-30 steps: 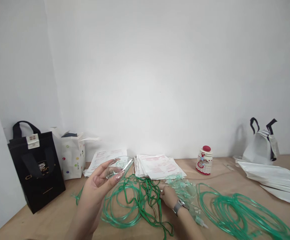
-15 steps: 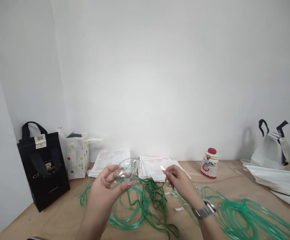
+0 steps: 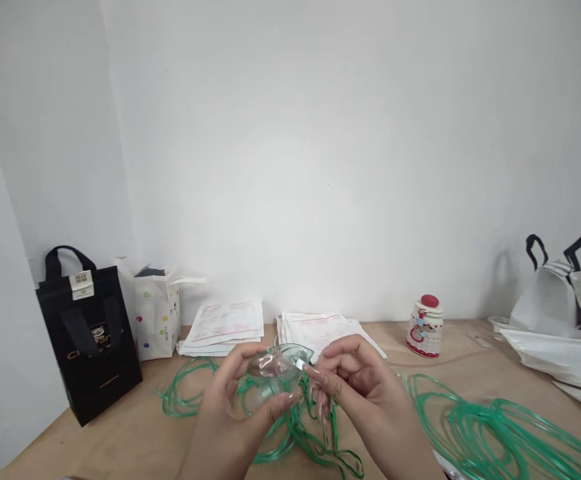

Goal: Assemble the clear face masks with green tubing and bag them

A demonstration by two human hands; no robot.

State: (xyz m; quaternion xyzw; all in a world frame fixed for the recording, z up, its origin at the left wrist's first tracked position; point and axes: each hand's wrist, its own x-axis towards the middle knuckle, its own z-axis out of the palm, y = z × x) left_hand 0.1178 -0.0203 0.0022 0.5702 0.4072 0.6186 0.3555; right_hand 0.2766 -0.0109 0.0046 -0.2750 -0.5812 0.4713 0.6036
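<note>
My left hand (image 3: 240, 407) is closed round a clear plastic oxygen mask (image 3: 265, 368), thumb on the near side and fingers behind. Between the thumb and fingers of my right hand (image 3: 363, 387) is a small shiny strip (image 3: 299, 364), pinched at the mask's right side. Whether the strip passes through the mask cannot be made out. Below both hands, green elastic straps (image 3: 320, 453) lie tangled on the table over a coil of green tubing (image 3: 273, 457).
More green tubing (image 3: 485, 427) spreads at the right. Behind the hands lie paper packets (image 3: 227, 323) in two stacks. A black bag (image 3: 93, 353) and a white dotted bag (image 3: 155, 317) stand left. To the right are a jar (image 3: 425, 327) and white packages (image 3: 560, 357).
My right hand has moved left and brought the strip against the mask. The left hand has shifted slightly right and down, tilting the mask.
</note>
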